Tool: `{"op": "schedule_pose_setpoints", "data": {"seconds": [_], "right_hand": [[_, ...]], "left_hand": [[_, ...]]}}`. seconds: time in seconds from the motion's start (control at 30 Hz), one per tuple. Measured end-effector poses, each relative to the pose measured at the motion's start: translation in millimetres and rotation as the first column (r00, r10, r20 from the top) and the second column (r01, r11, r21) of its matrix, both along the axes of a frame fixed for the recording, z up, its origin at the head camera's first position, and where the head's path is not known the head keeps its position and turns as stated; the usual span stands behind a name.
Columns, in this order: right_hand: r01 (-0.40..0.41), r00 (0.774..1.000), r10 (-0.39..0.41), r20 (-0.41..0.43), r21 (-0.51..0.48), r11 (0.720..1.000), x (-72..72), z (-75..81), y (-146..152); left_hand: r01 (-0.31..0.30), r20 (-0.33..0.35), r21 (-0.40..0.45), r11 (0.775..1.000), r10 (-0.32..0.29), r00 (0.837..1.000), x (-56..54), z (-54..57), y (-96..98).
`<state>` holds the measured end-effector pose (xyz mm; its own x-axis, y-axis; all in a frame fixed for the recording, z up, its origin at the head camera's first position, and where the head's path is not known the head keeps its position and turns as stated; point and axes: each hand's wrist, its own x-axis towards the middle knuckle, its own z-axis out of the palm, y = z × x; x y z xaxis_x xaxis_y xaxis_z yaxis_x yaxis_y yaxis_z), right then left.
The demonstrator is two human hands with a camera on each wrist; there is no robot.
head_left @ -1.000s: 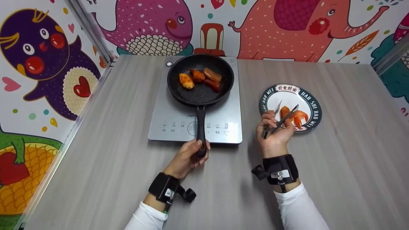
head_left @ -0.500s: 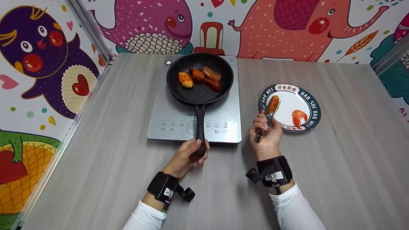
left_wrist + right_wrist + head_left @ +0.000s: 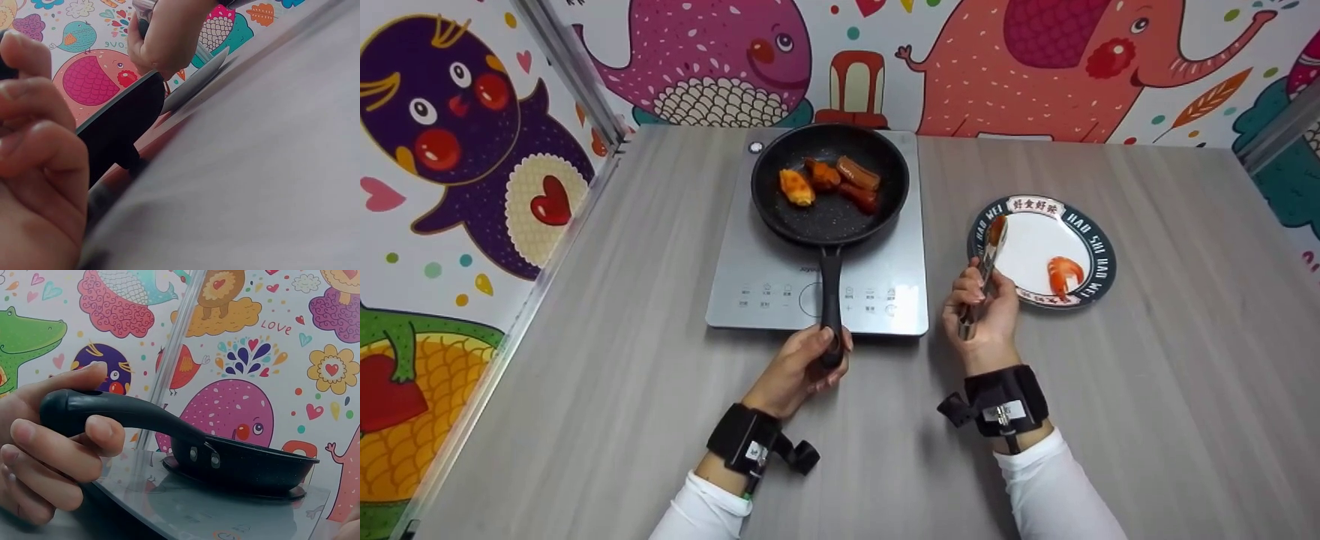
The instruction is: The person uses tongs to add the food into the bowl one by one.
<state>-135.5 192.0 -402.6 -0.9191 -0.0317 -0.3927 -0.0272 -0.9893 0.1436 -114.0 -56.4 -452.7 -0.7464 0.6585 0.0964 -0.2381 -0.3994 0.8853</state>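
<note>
My left hand (image 3: 799, 375) grips the black handle (image 3: 830, 300) of a frying pan (image 3: 829, 226). In the right wrist view, the left fingers (image 3: 62, 458) curl round that handle. The pan holds a yellow-orange piece (image 3: 796, 187), a browned chunk (image 3: 823, 175) and two reddish-brown sausage-like pieces (image 3: 858, 173). Metal tongs (image 3: 988, 262) are held in my right hand (image 3: 986, 322). Between their tips is a browned, orange-brown food piece (image 3: 997, 227), over the left rim of a plate (image 3: 1035, 244). A shrimp (image 3: 1064, 276) lies on the plate's right side.
The pan stands on a silver induction cooker (image 3: 761, 281), right of which the dark-rimmed plate sits. A grey wood-grain table (image 3: 607, 315) carries everything. Cartoon-printed walls (image 3: 1020, 67) border the back and left, with a metal corner strip (image 3: 585, 67).
The tongs, spread around the browned piece near the shrimp a second ago, have closed on it and moved left to the plate's rim. The left hand and pan stay put.
</note>
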Motion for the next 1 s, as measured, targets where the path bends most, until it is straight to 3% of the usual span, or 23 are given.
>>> {"op": "schedule_pose_setpoints", "data": {"seconds": [0.23,0.63,0.87,0.93,1.0], "right_hand": [[-0.007,0.998,0.009,-0.057,0.043,0.999,-0.2,1.5,-1],[0.026,0.978,0.033,-0.204,0.281,0.959,1.5,9.1,-8],[0.009,0.967,0.099,-0.236,0.419,0.908,0.7,10.0,-13],[0.016,0.961,0.117,-0.25,0.472,0.882,1.5,10.6,-16],[0.04,0.955,0.131,-0.267,0.551,0.834,3.1,11.5,-18]], "left_hand": [[0.004,0.01,-0.002,1.0,-0.004,1.0,-0.1,2.3,-0.4],[0.008,-0.007,0.003,1.0,-0.008,1.0,-0.5,2.7,0.9],[-0.004,0.0,0.006,1.0,0.004,1.0,-0.4,0.8,0.4],[0.0,0.004,0.009,1.0,0.0,1.0,-0.4,0.7,0.3],[0.007,0.005,0.009,1.0,-0.007,1.0,-0.7,0.9,0.4]]}}
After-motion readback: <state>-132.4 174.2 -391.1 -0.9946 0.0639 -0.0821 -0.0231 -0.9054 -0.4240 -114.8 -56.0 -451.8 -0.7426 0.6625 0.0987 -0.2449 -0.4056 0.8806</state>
